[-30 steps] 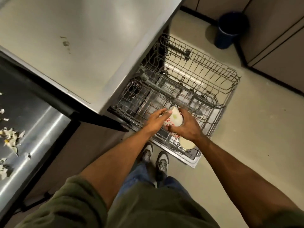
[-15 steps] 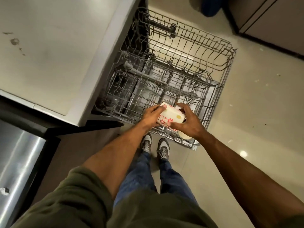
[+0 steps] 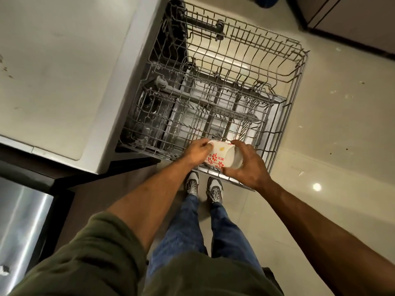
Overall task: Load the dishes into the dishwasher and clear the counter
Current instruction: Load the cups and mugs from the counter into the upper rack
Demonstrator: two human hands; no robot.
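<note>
Pale tiled floor [image 3: 333, 133], speckled with crumbs; dark cabinet [image 3: 352, 22] top right; steel appliance front [image 3: 19, 227] bottom left.

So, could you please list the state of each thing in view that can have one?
Upper rack: pulled out, nothing in it.
Lower rack: pulled out.
Patterned cup: on its side, held over the lower rack's near edge.
Left hand: grips the cup's base end.
Right hand: grips the cup's rim end.
Counter: stained.
</note>
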